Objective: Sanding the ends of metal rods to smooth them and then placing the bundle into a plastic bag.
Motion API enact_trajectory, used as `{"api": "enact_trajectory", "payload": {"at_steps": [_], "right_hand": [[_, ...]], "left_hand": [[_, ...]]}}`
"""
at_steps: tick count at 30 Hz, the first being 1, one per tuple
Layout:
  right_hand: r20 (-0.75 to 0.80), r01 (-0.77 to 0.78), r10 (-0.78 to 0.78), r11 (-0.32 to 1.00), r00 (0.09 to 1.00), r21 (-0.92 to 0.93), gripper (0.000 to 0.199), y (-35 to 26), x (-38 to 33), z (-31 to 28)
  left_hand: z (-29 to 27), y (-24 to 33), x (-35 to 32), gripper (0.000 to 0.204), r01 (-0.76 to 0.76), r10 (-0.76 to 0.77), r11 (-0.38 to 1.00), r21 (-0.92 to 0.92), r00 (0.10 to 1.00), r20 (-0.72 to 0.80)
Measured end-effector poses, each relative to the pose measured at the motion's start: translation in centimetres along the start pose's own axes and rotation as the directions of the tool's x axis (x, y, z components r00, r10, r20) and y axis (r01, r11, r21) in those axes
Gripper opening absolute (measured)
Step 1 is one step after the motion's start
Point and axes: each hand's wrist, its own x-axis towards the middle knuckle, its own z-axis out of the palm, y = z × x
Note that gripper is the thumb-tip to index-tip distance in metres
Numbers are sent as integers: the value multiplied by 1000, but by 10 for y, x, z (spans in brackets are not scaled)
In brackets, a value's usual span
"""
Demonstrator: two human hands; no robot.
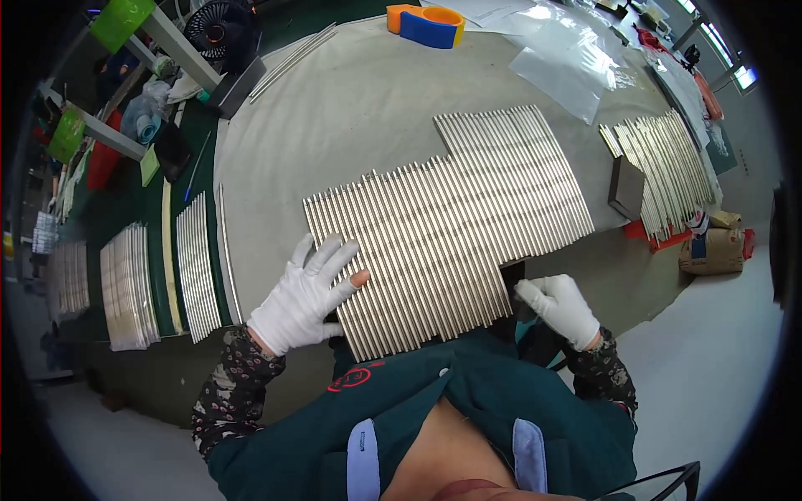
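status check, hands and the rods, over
Left hand flat, open, on the near-left edge of the metal rods. Right hand curled at their near-right corner; grip unclear. Nothing lying on top of the rods.

This is a factory workshop, an assembly or sorting floor for metal parts. A long workbench (pixel 351 108) covered in pale grey sheeting carries a broad mat of thin metal rods (pixel 451 225) laid side by side, with a second batch of rods (pixel 664 167) further right and more stacks of rods (pixel 196 267) along the left edge. To the far left stand metal racks with green bins (pixel 121 21), a small black fan (pixel 221 29) and loose supplies. Clear plastic bags (pixel 568 58) and rolls of orange and blue tape (pixel 426 25) lie at the far end. A cardboard box (pixel 714 250) sits on the bare grey floor to the right, and white work gloves (pixel 305 296) are worn.
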Motion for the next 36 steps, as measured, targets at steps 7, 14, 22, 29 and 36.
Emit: {"api": "enact_trajectory", "payload": {"at_steps": [7,14,22,29,36], "right_hand": [[452,-313,-225,463,863,829,39,-6,25,51],[670,-434,-270,586,692,685,32,-21,18,55],[470,-17,-249,870,847,492,69,-163,-43,-44],[-44,615,-628,742,777,269,58,-239,23,-66],[-182,747,-790,437,585,502,65,-280,43,-13]], "left_hand": [[7,18,54,71,-396,385,918,-3,895,-225],[-42,62,106,62,-653,696,718,242,685,-215],[-113,71,98,39,-634,463,768,93,450,-763],[-162,36,86,43,-510,-256,530,-677,665,-702],[-116,6,90,66,-436,-227,668,-603,652,-723]]}}
